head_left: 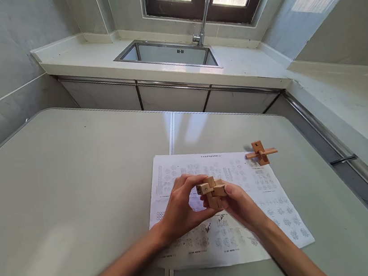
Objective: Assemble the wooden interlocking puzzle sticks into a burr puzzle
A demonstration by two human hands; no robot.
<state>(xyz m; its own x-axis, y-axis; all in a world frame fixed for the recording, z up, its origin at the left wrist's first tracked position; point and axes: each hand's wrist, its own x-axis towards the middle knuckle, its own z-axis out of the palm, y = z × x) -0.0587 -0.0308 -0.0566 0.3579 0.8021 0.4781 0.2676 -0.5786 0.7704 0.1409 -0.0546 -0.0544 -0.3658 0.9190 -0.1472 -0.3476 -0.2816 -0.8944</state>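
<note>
Between both hands is a wooden interlocking puzzle (213,192), built of short light-brown bars that cross one another, with dark marks on one bar end. My left hand (183,203) grips it from the left, fingers over the top and thumb below. From the right, my right hand (241,200) pinches a bar end with its thumb; its other fingers are mostly hidden behind the puzzle. Beneath the hands lies a printed instruction sheet (280,197) with rows of small diagrams. A second wooden puzzle (261,153), a cross shape marked "2", rests at the sheet's upper right corner.
The sheet lies on a pale table (84,178) with a seam down its middle. Beyond the table's far edge runs a white counter (85,56) with a steel sink (166,52) and a tall faucet (203,13) below a window. Another counter (344,94) borders the right side.
</note>
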